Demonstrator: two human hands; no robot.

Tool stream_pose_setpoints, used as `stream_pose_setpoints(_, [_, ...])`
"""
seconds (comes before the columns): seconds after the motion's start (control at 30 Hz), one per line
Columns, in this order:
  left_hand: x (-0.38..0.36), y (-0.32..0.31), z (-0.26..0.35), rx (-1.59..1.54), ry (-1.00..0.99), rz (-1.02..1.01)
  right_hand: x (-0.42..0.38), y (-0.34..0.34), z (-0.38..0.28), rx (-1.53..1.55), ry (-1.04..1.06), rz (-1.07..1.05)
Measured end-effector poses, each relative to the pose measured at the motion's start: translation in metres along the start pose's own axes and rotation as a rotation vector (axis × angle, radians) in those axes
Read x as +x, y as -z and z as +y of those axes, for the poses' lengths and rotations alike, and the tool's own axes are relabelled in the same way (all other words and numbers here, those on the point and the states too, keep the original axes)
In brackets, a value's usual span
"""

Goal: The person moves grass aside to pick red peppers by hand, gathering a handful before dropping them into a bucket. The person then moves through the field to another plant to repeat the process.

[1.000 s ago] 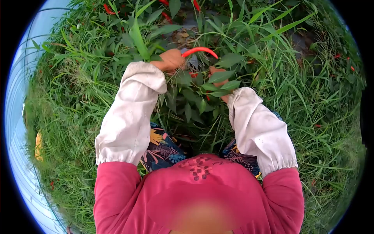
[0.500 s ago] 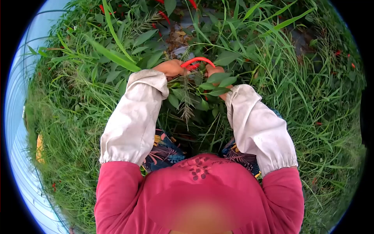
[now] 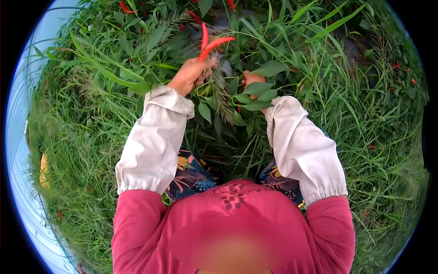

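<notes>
My left hand is closed, and long red chili peppers stick up out of it, one curving to the right and one pointing upward. A feathery grass seed head hangs beside its fingers. Level with it on the right, my right hand is closed among the stems of a pepper plant. Broad green leaves cover part of this hand, so what its fingers hold cannot be made out. The two hands are apart.
Tall grass and pepper plants surround me on all sides. More red peppers hang at the top left and others show at the far right. A pale sheet wall curves along the left edge.
My left hand has moved left, away from my right hand, and the red peppers now point up from it. The curved pepper no longer reaches my right hand, which has barely moved.
</notes>
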State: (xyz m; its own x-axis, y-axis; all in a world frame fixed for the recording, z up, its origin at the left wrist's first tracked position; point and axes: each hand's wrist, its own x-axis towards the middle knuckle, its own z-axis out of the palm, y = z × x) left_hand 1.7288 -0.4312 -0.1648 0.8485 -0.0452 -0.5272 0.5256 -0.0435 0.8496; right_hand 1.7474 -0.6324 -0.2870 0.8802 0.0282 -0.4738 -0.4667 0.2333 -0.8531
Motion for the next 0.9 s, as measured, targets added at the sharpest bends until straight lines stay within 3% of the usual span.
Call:
stream_pose_setpoints(0.07, [-0.010, -0.005, 0.009, -0.010, -0.147, 0.144, 0.012, 0.004, -0.005, -0.444, 0.012, -0.078])
stream_pose_setpoints(0.2, [-0.056, 0.026, 0.046, 0.070, -0.480, 0.369, 0.015, 0.015, -0.009, -0.436, 0.024, -0.209])
stream_pose_setpoints(0.27, [-0.090, 0.019, 0.060, 0.339, -0.696, 0.475, -0.009, 0.016, -0.028, 0.376, -0.232, -0.327])
stream_pose_setpoints(0.4, [-0.138, 0.000, 0.044, 0.214, -0.828, 0.411, -0.004, -0.010, -0.073, 0.364, -0.263, -0.243])
stream_pose_setpoints(0.43, [-0.142, -0.003, 0.032, 0.032, -0.873, 0.393, 0.027, -0.007, -0.064, 0.566, -0.355, -0.367])
stream_pose_setpoints(0.47, [-0.143, -0.005, 0.021, -0.153, -0.910, 0.370, 0.038, -0.009, -0.070, 0.569, -0.352, -0.363])
stream_pose_setpoints(0.53, [-0.142, -0.014, -0.001, -0.299, -0.807, 0.398, 0.046, -0.009, -0.082, 0.641, -0.380, -0.434])
stream_pose_setpoints(0.57, [-0.138, -0.019, -0.015, -0.443, -0.701, 0.434, 0.033, -0.011, -0.096, 0.705, -0.413, -0.349])
stream_pose_setpoints(0.6, [-0.125, -0.021, -0.034, -0.338, -0.718, 0.402, 0.032, -0.010, -0.100, 0.696, -0.416, -0.349])
stream_pose_setpoints(0.7, [-0.108, -0.047, -0.070, -0.364, -0.400, 0.376, 0.030, -0.009, -0.109, 0.843, -0.324, -0.386])
stream_pose_setpoints(0.8, [-0.093, -0.065, -0.061, -0.377, -0.148, 0.216, 0.027, -0.011, -0.110, 0.871, -0.276, -0.396])
stream_pose_setpoints(0.9, [-0.053, -0.070, -0.068, -0.582, -0.265, 0.314, 0.022, -0.011, -0.113, 0.863, -0.301, -0.345])
